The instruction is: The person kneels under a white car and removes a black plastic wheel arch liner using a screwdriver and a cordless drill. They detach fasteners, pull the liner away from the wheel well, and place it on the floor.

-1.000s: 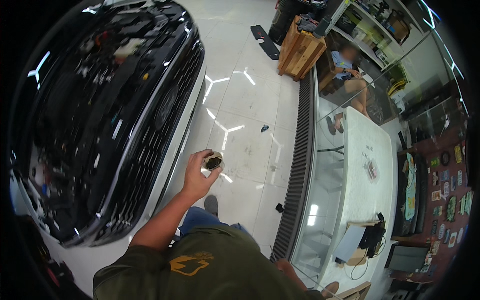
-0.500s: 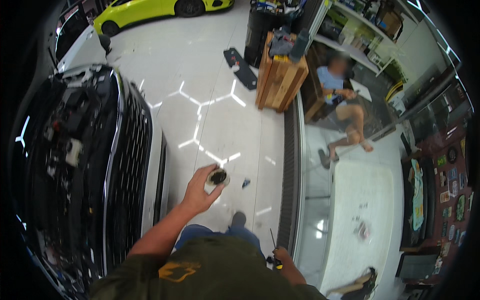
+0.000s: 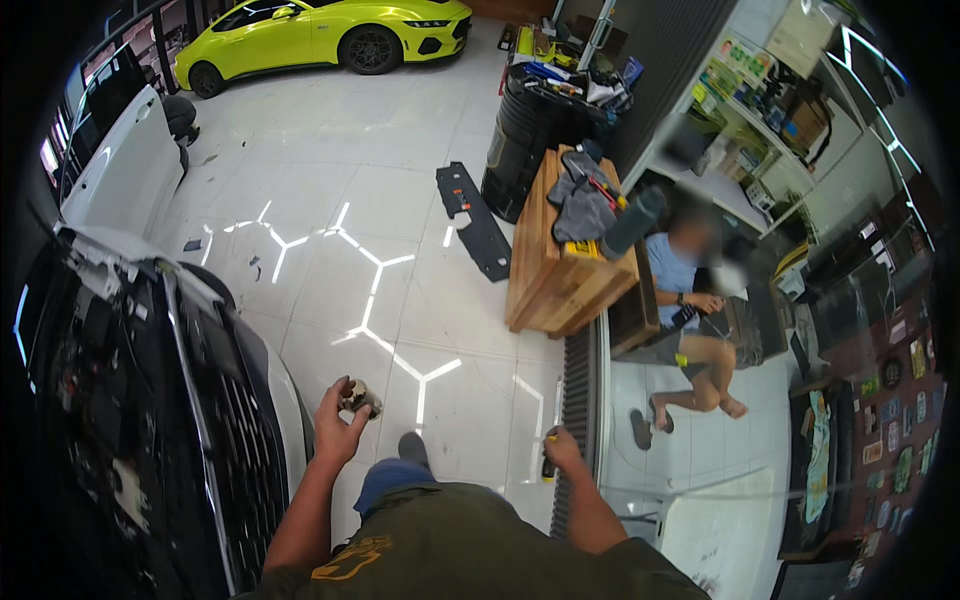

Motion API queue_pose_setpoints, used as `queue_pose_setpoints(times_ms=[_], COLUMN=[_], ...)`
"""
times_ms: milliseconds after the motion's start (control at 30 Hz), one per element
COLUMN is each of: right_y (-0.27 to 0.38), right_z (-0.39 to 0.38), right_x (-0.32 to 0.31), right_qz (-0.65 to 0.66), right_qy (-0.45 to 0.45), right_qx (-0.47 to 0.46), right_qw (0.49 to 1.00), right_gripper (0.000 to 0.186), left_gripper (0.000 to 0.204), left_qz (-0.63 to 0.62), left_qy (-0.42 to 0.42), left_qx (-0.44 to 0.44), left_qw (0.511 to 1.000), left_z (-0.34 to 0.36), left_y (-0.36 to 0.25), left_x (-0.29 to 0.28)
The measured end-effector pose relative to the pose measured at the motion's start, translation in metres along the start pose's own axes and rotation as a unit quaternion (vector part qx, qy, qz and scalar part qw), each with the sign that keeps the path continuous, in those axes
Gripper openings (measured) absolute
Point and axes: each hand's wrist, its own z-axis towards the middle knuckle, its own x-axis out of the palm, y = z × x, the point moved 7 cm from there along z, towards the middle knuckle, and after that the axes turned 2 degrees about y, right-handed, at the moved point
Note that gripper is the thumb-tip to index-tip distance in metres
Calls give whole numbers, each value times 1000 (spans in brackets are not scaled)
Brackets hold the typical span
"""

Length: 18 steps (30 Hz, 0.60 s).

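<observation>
My left hand (image 3: pixel 338 428) is closed around a small round cylinder (image 3: pixel 367 400), pale at the sides with a dark top; its exact kind is unclear. It is held above the tiled floor, just right of the white car's front (image 3: pixel 285 395). Lower right, my right hand (image 3: pixel 565 448) is wrapped round a screwdriver (image 3: pixel 548 468) with a black and yellow handle. That hand hangs beside the dark ribbed strip along the glass wall.
Ahead stands a wooden cabinet (image 3: pixel 560 290) with a grey cloth and a bottle on top. Behind it is a black drum (image 3: pixel 515 150) piled with tools. A dark panel (image 3: pixel 475 225) lies on the floor. Behind the glass sits a person (image 3: pixel 672 275). A yellow-green car (image 3: pixel 320 40) is parked far off.
The view has shifted forward and up, showing more of the far floor and car. My left hand with the cylinder now appears lower and further left; my right hand appears higher. Both keep their hold.
</observation>
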Motion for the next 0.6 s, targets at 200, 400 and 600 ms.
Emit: queue_pose_setpoints(times_ms=[200,400,600], right_y=[177,241,407], right_z=[105,290,445], right_x=[-24,-21,-51], right_qz=[47,146,127], right_qy=[-1,4,63], right_qx=[-55,-57,-119], right_qw=[997,988,983], right_gripper=[22,18,24], left_gripper=[58,57,61], left_qz=[35,65,31], left_qy=[36,31,64], left_qx=[87,199,162], left_qw=[995,977,984], left_z=[226,421,588], left_y=[-45,-79,-101], left_x=[21,87,134])
